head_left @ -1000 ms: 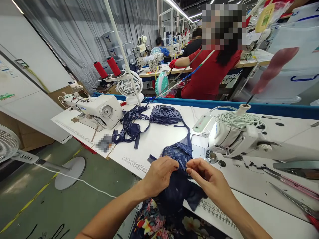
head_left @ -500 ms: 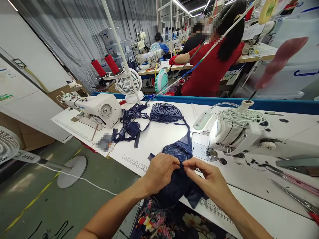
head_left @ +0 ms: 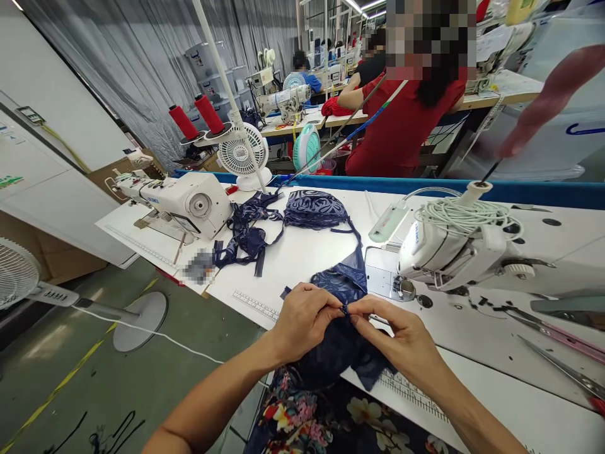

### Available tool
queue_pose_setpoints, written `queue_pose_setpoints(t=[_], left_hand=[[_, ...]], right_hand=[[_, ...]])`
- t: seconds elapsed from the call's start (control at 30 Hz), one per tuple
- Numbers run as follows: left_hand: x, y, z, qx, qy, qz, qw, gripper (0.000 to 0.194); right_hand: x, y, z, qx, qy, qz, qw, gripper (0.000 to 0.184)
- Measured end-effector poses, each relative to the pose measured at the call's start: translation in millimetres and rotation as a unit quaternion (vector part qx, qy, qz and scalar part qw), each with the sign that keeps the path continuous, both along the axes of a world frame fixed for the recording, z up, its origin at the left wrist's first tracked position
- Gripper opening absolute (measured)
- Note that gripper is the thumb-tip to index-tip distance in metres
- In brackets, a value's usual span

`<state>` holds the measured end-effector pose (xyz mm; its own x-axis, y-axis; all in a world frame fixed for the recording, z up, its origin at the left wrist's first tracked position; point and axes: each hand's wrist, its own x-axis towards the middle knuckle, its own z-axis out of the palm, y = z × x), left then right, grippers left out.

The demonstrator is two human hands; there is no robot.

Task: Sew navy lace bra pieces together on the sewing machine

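A dark navy lace bra (head_left: pixel 338 280) lies partly on the white table and partly over its front edge toward my lap. My left hand (head_left: pixel 307 321) and my right hand (head_left: pixel 394 328) meet over it, each pinching a small bit of its edge between thumb and fingertips. The exact part between the fingertips is too small to make out. Another patterned navy cup (head_left: pixel 314 208) rests farther back, joined by a strap to the piece I hold. To its left lies a heap of navy bra pieces (head_left: pixel 250 236).
Close on the right stands a sewing machine (head_left: pixel 439 252) with its lamp lit; scissors (head_left: pixel 562 366) lie beside it. A second machine (head_left: pixel 189 202) and a small fan (head_left: pixel 243 151) stand at the left. Beyond the blue table edge sits a co-worker in red (head_left: pixel 392 132).
Both hands keep their pinch on the bra in nearly the same place. The co-worker in red has shifted posture, and my view has tilted slightly.
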<state>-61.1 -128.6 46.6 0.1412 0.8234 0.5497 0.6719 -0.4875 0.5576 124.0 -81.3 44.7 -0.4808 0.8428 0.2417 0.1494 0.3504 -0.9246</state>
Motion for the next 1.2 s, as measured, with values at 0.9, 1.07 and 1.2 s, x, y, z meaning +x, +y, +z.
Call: queue_pose_setpoints(t=[0.9,1.07,1.2], left_hand=[[5,9,11.1,-0.053,0.0,0.002,0.999,0.007],[7,10,12.5,-0.088,-0.009,-0.044,0.995,0.006],[7,11,12.8,-0.125,-0.035,-0.054,0.99,0.007]], right_hand=[[20,-45,-4.5,0.274,-0.109,-0.125,0.947,0.023],[14,-45,-18.5,0.102,-0.152,-0.107,0.977,0.029],[7,-32,-11.7,-0.118,-0.061,-0.051,0.99,0.038]])
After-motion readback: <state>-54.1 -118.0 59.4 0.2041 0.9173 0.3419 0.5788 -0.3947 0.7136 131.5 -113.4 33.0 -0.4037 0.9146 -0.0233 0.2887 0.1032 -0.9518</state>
